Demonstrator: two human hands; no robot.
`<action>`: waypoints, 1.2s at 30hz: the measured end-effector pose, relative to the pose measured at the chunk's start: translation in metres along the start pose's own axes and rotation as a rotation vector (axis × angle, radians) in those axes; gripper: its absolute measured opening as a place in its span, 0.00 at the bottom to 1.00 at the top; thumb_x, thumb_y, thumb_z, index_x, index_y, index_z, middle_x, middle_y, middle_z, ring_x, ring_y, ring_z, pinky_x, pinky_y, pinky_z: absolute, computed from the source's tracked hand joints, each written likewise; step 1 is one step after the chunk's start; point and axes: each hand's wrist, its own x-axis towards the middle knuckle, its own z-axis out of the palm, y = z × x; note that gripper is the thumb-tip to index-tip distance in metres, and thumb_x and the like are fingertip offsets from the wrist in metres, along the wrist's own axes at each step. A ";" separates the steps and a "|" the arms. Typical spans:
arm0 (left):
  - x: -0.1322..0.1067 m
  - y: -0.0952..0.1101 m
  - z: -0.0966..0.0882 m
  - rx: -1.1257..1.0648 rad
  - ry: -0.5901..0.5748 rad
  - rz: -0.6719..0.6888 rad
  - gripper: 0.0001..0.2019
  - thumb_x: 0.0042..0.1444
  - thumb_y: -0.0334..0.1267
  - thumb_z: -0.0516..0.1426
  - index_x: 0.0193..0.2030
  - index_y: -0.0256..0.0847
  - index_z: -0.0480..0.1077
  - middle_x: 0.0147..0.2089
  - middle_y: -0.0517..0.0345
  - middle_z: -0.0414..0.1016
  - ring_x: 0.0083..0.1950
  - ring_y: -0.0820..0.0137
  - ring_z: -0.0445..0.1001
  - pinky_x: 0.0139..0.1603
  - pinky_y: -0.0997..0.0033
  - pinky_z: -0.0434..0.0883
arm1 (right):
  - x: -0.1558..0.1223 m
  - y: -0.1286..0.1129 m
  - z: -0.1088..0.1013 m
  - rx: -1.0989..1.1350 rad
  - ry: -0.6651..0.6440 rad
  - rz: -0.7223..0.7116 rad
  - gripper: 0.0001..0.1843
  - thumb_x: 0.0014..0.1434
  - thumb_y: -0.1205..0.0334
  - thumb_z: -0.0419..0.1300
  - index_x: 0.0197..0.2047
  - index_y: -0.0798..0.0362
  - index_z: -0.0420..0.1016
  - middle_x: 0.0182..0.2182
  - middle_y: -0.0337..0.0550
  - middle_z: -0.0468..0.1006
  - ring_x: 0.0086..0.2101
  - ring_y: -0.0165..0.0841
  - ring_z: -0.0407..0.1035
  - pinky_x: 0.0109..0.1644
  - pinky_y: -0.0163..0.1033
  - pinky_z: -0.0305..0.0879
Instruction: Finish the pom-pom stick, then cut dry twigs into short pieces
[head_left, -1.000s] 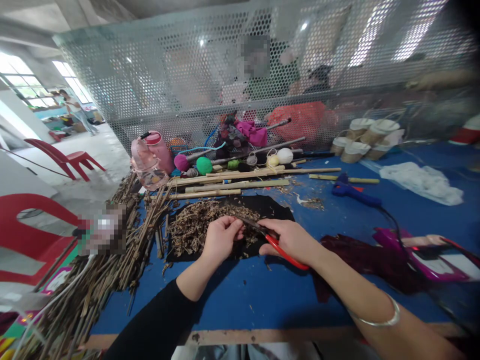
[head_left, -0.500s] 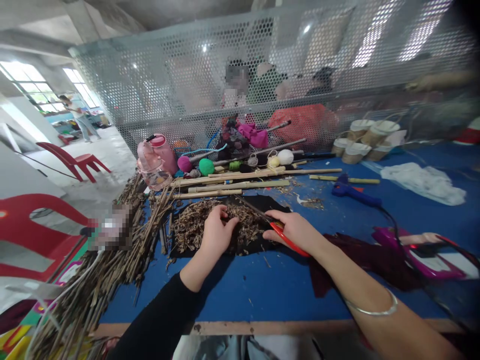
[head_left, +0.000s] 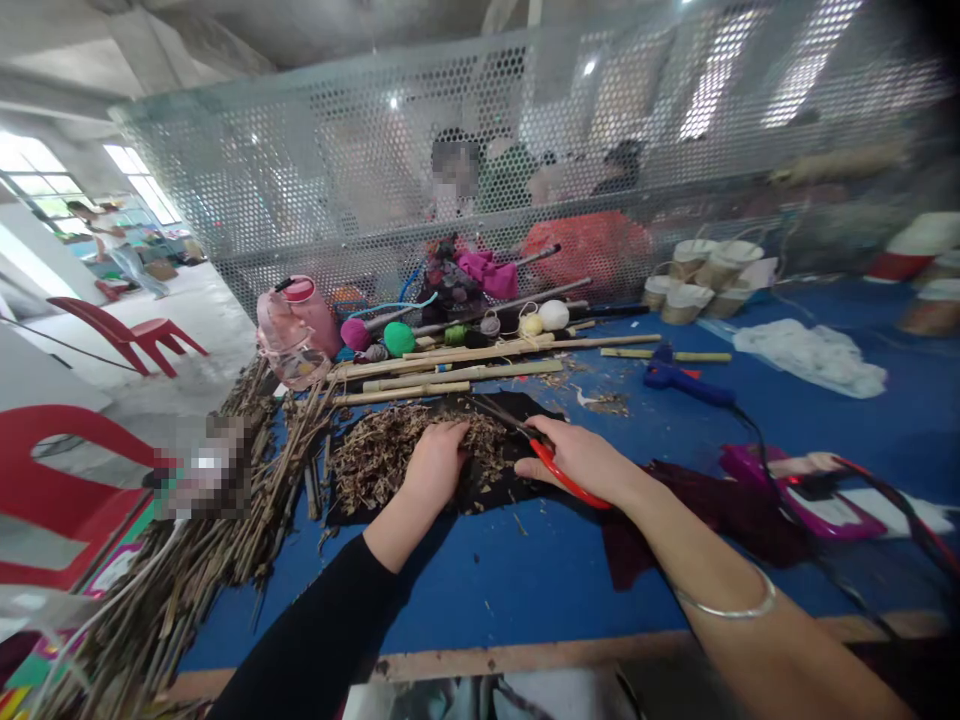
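My left hand [head_left: 436, 463] lies knuckles up on a heap of dry chopped plant bits [head_left: 379, 452], fingers curled into the pile; what they hold I cannot make out. The heap rests on a black cloth [head_left: 517, 487] spread over the blue table [head_left: 525, 580]. My right hand [head_left: 581, 460] grips red-handled scissors [head_left: 551, 467], whose dark blades point left and away over the heap, just right of my left hand. A silver bangle [head_left: 724, 605] circles my right forearm.
Dry stalks [head_left: 195, 560] pile up at the left edge. Bamboo sticks [head_left: 465, 368], yarn balls, a pink bottle [head_left: 296, 325] and a blue glue gun [head_left: 679, 380] lie farther back. A perforated metal screen [head_left: 525, 160] walls the far side, with people behind it. Red chairs stand left.
My left hand has slid from beside the scissor blades to lie flatter on the heap. The scissors have moved slightly away and left. The view has shifted a little.
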 end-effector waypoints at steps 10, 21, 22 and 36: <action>-0.005 0.005 0.001 -0.696 0.211 -0.341 0.19 0.43 0.23 0.59 0.45 0.37 0.68 0.38 0.55 0.78 0.41 0.67 0.76 0.45 0.67 0.70 | -0.005 -0.005 0.009 -0.052 -0.039 -0.106 0.47 0.41 0.33 0.61 0.58 0.53 0.62 0.52 0.56 0.67 0.51 0.50 0.60 0.52 0.53 0.58; -0.009 0.013 0.013 -1.155 0.141 -0.529 0.09 0.37 0.25 0.61 0.27 0.37 0.68 0.26 0.62 0.75 0.29 0.72 0.74 0.32 0.76 0.68 | -0.002 -0.017 0.013 -0.041 -0.001 -0.107 0.33 0.46 0.35 0.59 0.48 0.50 0.72 0.36 0.49 0.78 0.36 0.43 0.72 0.36 0.40 0.64; -0.009 0.012 0.013 -1.150 0.143 -0.530 0.09 0.37 0.25 0.61 0.27 0.37 0.68 0.26 0.62 0.75 0.29 0.72 0.73 0.31 0.76 0.68 | -0.002 -0.017 0.012 -0.040 -0.019 -0.088 0.30 0.48 0.35 0.58 0.44 0.49 0.73 0.31 0.46 0.78 0.32 0.41 0.72 0.32 0.38 0.62; -0.013 0.010 -0.020 -0.584 -0.011 -0.123 0.34 0.43 0.28 0.56 0.61 0.34 0.60 0.61 0.47 0.65 0.61 0.61 0.63 0.64 0.63 0.58 | -0.003 -0.007 -0.006 -0.037 0.012 -0.006 0.29 0.47 0.38 0.59 0.47 0.46 0.69 0.33 0.44 0.78 0.32 0.40 0.72 0.31 0.37 0.61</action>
